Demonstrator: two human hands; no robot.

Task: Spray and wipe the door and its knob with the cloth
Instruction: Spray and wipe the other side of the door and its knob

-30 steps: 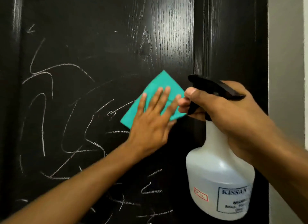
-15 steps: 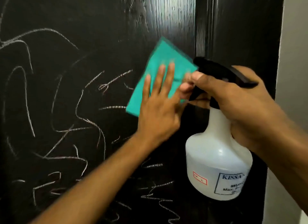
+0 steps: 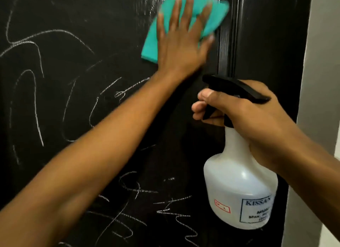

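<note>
Left hand (image 3: 181,44) has slid the teal cloth (image 3: 185,22) up to top centre of frame, fingers flat, pressing it on the black door (image 3: 82,66). Right hand (image 3: 244,118) grips the spray bottle (image 3: 239,188) lower right, ready; chalk scribbles (image 3: 36,92) remain.

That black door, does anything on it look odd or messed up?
Yes. White chalk-like scribbles loop across the dark door panel, left of and below the arms. They look like stray marks, not a pattern. The left hand presses a teal cloth flat near the top; the right hand grips a spray bottle. No knob shows.
</note>
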